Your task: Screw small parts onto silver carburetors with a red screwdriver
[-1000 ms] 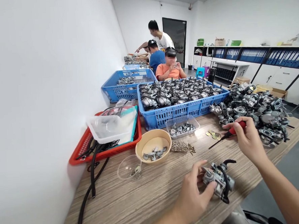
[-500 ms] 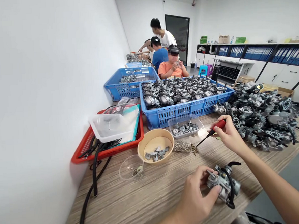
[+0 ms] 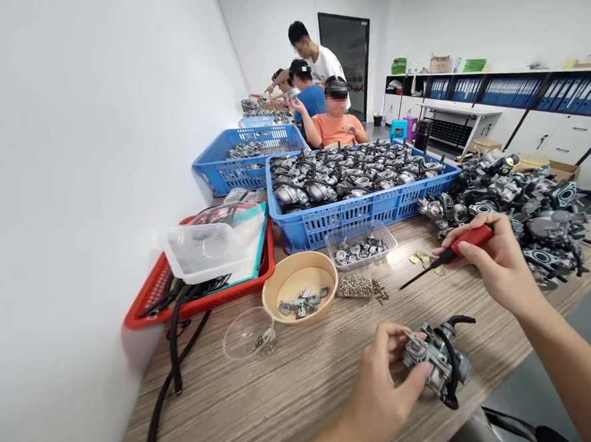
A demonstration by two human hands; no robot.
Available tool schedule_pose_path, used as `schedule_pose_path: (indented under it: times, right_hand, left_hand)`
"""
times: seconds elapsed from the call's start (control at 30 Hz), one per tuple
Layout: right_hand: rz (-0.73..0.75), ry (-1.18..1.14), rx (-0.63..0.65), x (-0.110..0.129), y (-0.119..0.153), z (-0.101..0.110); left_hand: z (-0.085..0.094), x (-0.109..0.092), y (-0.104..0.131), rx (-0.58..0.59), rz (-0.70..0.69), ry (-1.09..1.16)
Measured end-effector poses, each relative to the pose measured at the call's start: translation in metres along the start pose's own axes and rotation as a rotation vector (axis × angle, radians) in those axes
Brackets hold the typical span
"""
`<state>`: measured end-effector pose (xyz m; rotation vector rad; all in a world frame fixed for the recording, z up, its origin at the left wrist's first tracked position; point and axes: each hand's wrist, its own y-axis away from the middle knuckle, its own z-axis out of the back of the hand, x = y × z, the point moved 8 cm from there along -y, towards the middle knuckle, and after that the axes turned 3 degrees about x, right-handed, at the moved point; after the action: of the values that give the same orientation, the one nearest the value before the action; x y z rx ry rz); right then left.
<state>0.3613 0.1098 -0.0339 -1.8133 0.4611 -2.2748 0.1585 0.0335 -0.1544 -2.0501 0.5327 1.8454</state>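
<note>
Left hand (image 3: 386,385) closed around the carburettor (image 3: 431,359) above the wooden table (image 3: 305,374); right hand (image 3: 498,262) gripping the red screwdriver (image 3: 471,238), shaft angled leftward, tip apparently short of the screws (image 3: 380,291).

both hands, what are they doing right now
Left hand: closed around a silver metal carburetor with a black rubber hose.
Right hand: closed on a screwdriver with a red and black handle.
</note>
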Motion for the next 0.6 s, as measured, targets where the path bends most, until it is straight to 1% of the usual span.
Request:
schedule_pose_path:
  times: [0.1,0.17,0.33,0.47,0.6]
  right_hand:
    - [0.021,-0.009,-0.023,0.016,0.010,0.012]
    - [0.054,-0.016,-0.020,0.025,0.018,0.016]
    - [0.103,-0.037,0.004,0.040,0.031,0.015]
    - [0.111,-0.021,0.020,0.042,0.034,0.009]
    - [0.092,-0.004,0.012,0.031,0.034,0.010]
  left_hand:
    - [0.003,0.001,0.001,-0.030,0.014,-0.030]
    - [0.004,0.001,0.001,-0.046,0.019,-0.046]
    - [0.006,0.006,0.003,-0.055,0.019,-0.062]
    - [0.009,0.012,0.008,-0.057,0.008,-0.112]
    - [0.010,0.013,0.011,-0.032,-0.030,-0.163]
